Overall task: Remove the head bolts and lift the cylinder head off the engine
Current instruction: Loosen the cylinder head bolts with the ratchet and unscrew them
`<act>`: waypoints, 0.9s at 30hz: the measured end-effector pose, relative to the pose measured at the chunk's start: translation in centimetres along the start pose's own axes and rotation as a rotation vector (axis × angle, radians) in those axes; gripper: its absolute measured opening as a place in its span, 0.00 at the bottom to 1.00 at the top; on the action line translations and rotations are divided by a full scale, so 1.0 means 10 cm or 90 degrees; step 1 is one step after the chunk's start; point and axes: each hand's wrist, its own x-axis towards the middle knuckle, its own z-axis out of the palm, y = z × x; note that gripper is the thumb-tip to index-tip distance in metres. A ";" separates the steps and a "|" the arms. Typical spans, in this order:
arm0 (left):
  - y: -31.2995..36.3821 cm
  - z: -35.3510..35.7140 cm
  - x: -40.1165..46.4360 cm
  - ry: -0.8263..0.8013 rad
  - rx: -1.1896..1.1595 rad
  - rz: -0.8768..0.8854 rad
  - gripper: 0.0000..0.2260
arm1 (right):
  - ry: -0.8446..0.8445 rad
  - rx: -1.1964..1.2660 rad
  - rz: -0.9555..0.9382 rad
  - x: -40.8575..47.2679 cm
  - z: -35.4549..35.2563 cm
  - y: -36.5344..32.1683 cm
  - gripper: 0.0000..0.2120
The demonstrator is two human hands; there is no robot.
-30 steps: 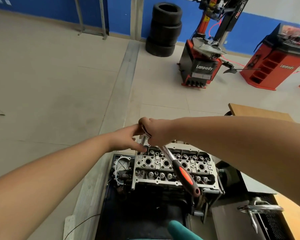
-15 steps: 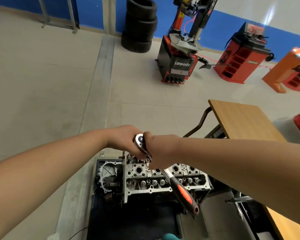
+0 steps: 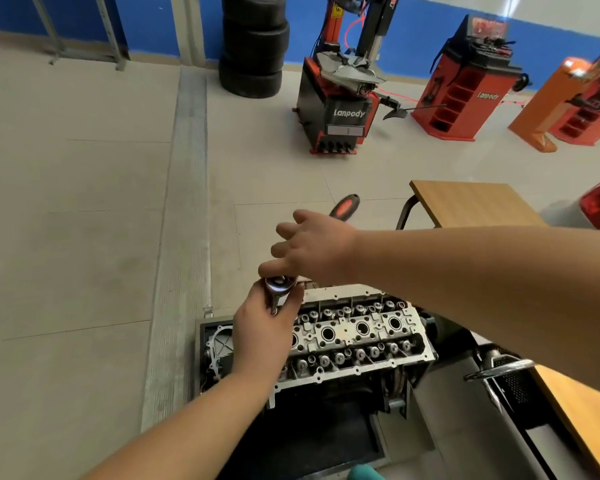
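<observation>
The grey metal cylinder head (image 3: 361, 329) sits on top of the engine block, its valve springs and spark plug wells exposed. A ratchet wrench (image 3: 280, 285) stands over the head's far left corner. Its orange and black handle end (image 3: 343, 207) points away from me. My left hand (image 3: 262, 336) grips the chrome ratchet head and the shaft under it. My right hand (image 3: 314, 251) lies palm down on the middle of the handle with its fingers spread. The socket and the bolt under it are hidden by my left hand.
The engine sits in a black stand (image 3: 309, 438) on the floor. A wooden table (image 3: 471, 202) is at the right, beyond the engine. Farther back stand a tyre stack (image 3: 253, 46), a tyre changer (image 3: 340, 98) and red wheel balancers (image 3: 465, 81).
The ratchet handle has swung from pointing toward me over the cylinder head to pointing away from me. My right hand went with it and my left hand stayed at the ratchet head.
</observation>
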 end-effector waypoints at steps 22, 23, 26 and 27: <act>-0.21 -0.21 0.60 -0.365 0.082 0.030 0.06 | 0.317 1.059 1.260 0.80 0.25 -0.57 0.29; -0.20 -0.20 0.59 -0.356 0.064 0.021 0.08 | 0.307 1.038 1.237 0.82 0.27 -0.54 0.29; -0.21 -0.21 0.58 -0.346 0.045 -0.001 0.16 | 0.207 0.943 1.038 0.83 0.25 -0.43 0.23; -0.22 -0.21 0.59 -0.354 0.053 -0.013 0.16 | 0.164 0.889 0.919 0.82 0.25 -0.39 0.20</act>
